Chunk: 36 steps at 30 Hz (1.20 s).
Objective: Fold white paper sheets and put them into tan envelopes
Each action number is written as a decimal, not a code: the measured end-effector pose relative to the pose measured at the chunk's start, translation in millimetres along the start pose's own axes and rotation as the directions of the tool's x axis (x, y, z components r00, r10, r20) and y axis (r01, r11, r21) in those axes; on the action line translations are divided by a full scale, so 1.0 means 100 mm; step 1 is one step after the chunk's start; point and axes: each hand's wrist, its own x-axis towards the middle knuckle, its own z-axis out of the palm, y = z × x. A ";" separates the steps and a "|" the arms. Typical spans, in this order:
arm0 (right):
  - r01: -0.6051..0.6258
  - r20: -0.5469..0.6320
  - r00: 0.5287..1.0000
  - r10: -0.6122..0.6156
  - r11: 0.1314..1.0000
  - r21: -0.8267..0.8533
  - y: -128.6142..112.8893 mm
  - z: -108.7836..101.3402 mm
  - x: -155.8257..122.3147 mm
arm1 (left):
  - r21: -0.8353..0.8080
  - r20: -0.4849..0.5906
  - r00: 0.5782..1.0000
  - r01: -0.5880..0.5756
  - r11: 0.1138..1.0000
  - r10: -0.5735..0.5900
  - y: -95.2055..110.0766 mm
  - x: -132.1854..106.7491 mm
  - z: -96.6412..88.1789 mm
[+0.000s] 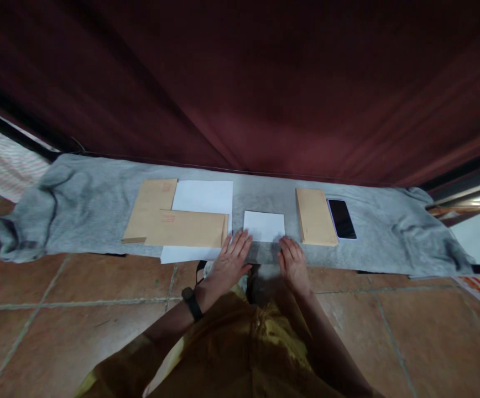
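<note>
A small folded white paper [264,225] lies on a grey cloth [99,193] spread over the floor. My left hand [232,257] rests flat with fingers apart, its fingertips at the paper's near left corner. My right hand [293,261] lies flat too, fingers stretched out at the paper's near right corner. Neither hand holds anything. A dark band [192,303] is on my left wrist.
Left of the paper lie two brown envelopes [186,229] over white sheets [203,196]. To the right are a stack of brown envelopes [315,216] and a black phone [342,218]. A dark red curtain [265,83] hangs behind. The floor is brown tile [57,309].
</note>
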 end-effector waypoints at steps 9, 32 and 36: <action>-0.423 0.263 0.902 0.343 0.576 0.700 -0.82 0.48 0.46 | -0.033 0.140 0.945 0.302 0.953 -0.295 -0.96 -0.08 -0.36; -0.705 0.553 0.686 0.473 0.244 0.666 -1.39 1.10 1.18 | -0.051 0.241 0.891 0.407 0.912 -0.385 -1.29 -0.02 -0.24; -0.641 0.484 0.759 0.435 0.370 0.673 -1.35 1.23 1.19 | -0.079 0.251 0.884 0.425 0.902 -0.394 -1.30 -0.02 -0.22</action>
